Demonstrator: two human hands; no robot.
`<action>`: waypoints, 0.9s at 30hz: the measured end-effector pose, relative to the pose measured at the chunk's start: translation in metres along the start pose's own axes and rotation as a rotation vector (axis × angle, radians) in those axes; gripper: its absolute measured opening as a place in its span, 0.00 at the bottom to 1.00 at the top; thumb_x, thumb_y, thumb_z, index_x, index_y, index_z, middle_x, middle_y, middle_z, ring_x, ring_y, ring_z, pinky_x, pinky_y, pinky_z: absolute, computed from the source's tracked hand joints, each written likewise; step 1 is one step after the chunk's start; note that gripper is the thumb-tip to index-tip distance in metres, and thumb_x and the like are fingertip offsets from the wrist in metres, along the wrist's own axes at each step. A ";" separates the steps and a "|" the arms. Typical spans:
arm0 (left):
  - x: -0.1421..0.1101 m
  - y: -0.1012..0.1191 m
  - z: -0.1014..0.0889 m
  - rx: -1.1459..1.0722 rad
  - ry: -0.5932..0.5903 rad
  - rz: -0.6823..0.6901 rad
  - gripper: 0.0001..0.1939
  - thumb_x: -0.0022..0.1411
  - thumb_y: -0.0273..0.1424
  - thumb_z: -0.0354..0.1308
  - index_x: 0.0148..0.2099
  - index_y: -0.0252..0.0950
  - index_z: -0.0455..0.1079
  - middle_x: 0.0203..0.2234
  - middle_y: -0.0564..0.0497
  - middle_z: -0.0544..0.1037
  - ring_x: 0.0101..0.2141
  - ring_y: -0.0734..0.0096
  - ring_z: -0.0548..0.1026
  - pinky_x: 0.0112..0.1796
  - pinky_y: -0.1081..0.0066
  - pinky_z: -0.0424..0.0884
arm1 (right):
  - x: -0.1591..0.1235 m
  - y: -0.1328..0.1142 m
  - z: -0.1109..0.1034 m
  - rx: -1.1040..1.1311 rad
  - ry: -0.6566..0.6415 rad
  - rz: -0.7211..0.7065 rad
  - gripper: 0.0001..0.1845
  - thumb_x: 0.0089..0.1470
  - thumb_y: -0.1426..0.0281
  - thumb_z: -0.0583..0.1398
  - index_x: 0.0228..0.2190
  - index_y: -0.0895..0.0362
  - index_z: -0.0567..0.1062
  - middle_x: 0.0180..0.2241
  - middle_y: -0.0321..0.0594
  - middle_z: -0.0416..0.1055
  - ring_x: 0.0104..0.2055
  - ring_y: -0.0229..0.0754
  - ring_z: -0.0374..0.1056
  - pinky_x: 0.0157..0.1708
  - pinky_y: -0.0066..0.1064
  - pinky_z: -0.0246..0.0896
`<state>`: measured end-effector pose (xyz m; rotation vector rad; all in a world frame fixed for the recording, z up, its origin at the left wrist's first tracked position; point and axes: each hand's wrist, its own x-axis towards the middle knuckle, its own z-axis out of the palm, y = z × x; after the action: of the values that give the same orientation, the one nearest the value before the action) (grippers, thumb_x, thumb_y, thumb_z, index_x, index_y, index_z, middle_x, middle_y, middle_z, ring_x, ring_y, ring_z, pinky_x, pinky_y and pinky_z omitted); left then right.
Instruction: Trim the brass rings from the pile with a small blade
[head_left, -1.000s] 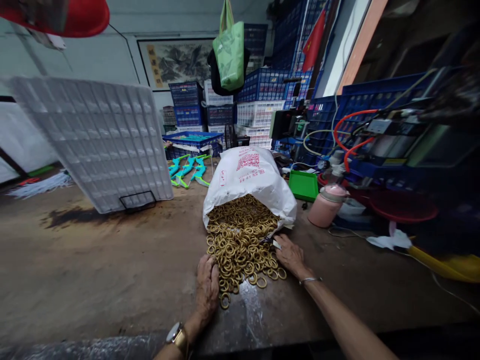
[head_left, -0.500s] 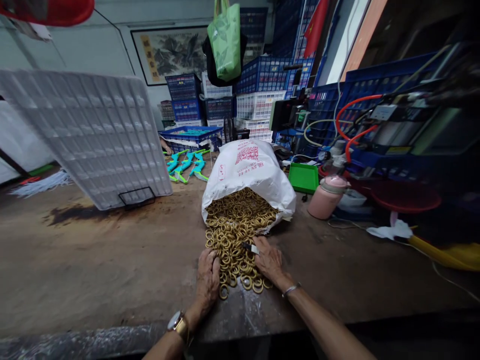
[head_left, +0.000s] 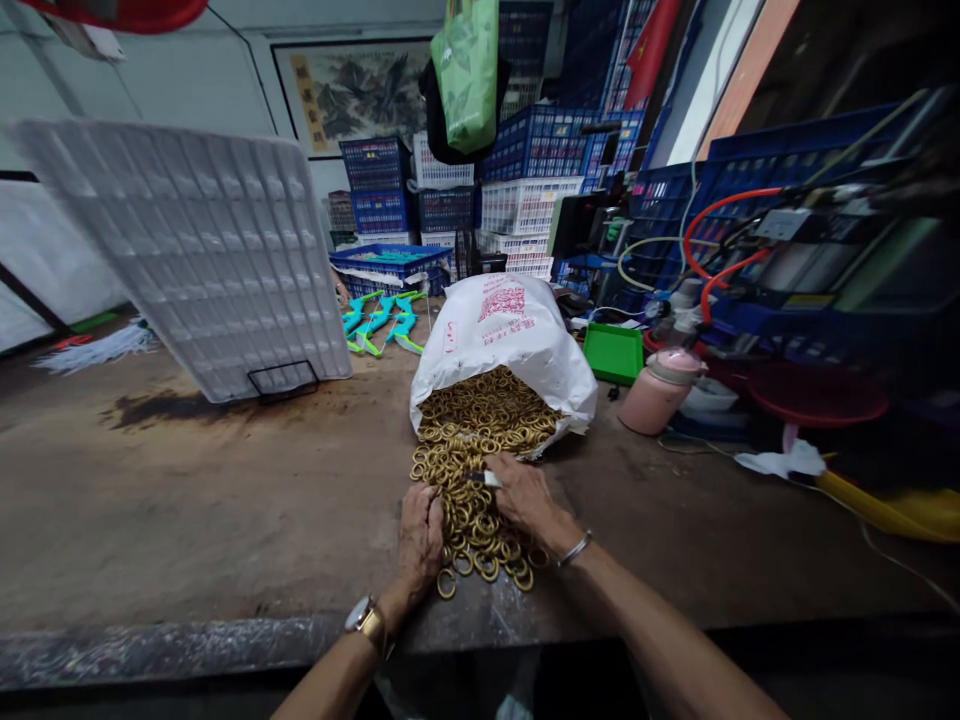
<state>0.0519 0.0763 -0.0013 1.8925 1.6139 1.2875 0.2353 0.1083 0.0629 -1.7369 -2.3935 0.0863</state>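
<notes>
A white sack (head_left: pixel 504 330) lies on its side on the worn brown bench (head_left: pixel 187 500), spilling a heap of brass rings (head_left: pixel 472 480) toward me. My left hand (head_left: pixel 418 532), with a wristwatch, rests on the left side of the heap, fingers curled among the rings. My right hand (head_left: pixel 525 497), with a metal bracelet, lies on the right side of the heap. It pinches a small white and dark object (head_left: pixel 484 478) that I cannot make out.
A white compartment tray (head_left: pixel 187 260) leans on a wire stand at the left. Teal plastic parts (head_left: pixel 379 322) lie behind it. A green tray (head_left: pixel 613 352), a pink jug (head_left: pixel 660 390) and machinery with red hoses stand at the right. Stacked blue and white crates fill the back.
My right hand has moved left and farther onto the ring heap with the small object in it. My left hand has edged up along the heap's left side, and the loose rings are gathered closer.
</notes>
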 end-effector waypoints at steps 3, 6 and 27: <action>0.000 -0.002 0.001 -0.002 0.004 0.004 0.12 0.60 0.30 0.42 0.42 0.37 0.64 0.41 0.45 0.69 0.45 0.65 0.66 0.49 0.57 0.61 | 0.019 0.016 -0.008 0.008 0.140 0.103 0.19 0.46 0.77 0.50 0.42 0.55 0.64 0.41 0.40 0.63 0.35 0.36 0.61 0.30 0.25 0.51; -0.001 -0.003 0.001 0.001 0.022 0.014 0.12 0.60 0.29 0.42 0.42 0.36 0.64 0.42 0.45 0.69 0.46 0.65 0.65 0.50 0.57 0.61 | 0.037 0.028 -0.001 0.000 0.166 0.196 0.17 0.49 0.72 0.50 0.43 0.58 0.64 0.41 0.42 0.62 0.33 0.36 0.61 0.30 0.26 0.50; 0.002 0.001 -0.003 -0.113 0.048 -0.001 0.12 0.60 0.29 0.42 0.41 0.35 0.65 0.39 0.44 0.70 0.43 0.65 0.66 0.49 0.59 0.60 | -0.022 0.021 0.015 0.433 0.233 -0.089 0.21 0.48 0.75 0.48 0.45 0.58 0.66 0.45 0.45 0.65 0.45 0.41 0.62 0.44 0.33 0.57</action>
<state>0.0494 0.0774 0.0019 1.8062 1.5311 1.4034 0.2584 0.0952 0.0428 -1.3612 -2.0879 0.3424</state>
